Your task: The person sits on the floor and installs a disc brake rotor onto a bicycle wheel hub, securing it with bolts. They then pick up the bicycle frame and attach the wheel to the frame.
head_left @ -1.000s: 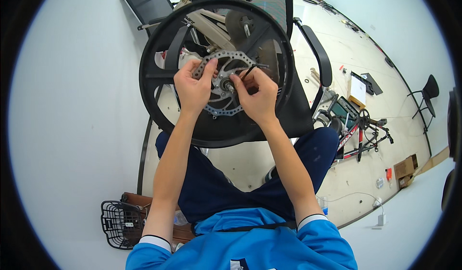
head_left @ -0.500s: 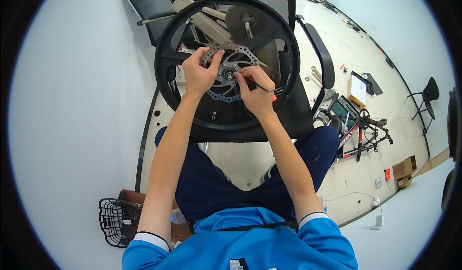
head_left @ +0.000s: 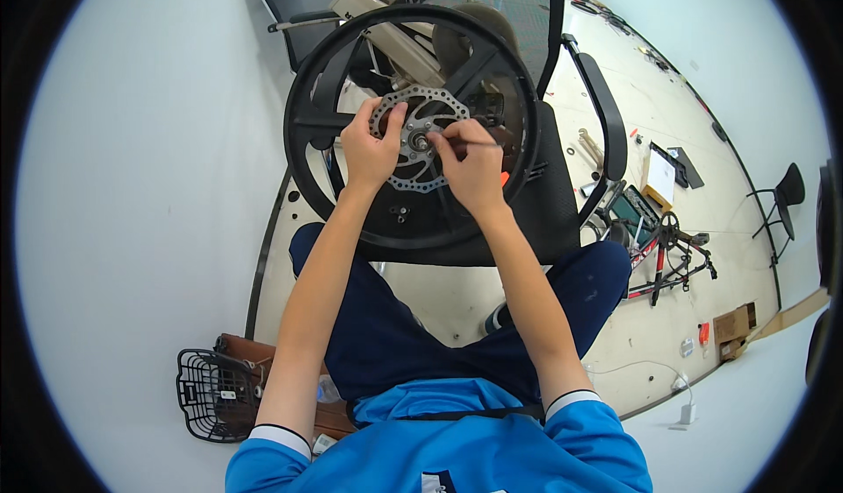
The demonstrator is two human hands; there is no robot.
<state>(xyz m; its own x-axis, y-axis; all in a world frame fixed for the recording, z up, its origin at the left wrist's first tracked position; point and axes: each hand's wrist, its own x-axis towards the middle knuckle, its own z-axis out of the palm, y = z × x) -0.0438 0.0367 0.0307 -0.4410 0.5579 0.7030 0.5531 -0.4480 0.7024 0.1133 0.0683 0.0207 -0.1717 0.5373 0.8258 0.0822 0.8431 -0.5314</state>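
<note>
- A black bicycle wheel [head_left: 309, 142] with broad flat spokes stands on edge on the seat of a black office chair [head_left: 562, 203], straight ahead of the person and above their knees.
- A silver brake disc [head_left: 420, 107] with a scalloped, perforated rim sits at the wheel's middle, around the hub [head_left: 416, 141].
- The left hand [head_left: 371, 149] lies on the left side of the disc, fingers curled over its edge and thumb pointing up onto the metal; it is closed loosely on the disc.
- The right hand [head_left: 472, 166] is just to the right of the hub, fingers pinched shut around a thin dark tool [head_left: 479, 144] that lies roughly level, its tip pointing left toward the hub.
- The two hands are close together, nearly touching below the hub, with the disc showing between and above them.
- Whether the tool's tip actually touches the hub cannot be told.
- Both forearms run up from the lower edge; the person wears a blue shirt with white-edged sleeves and dark blue trousers.
- A black wire basket [head_left: 215, 394] sits on the floor at lower left, beside a brown box.
- On the floor to the right lie a bicycle frame [head_left: 672, 251] and small cardboard boxes [head_left: 733, 328], well apart from the hands.
</note>
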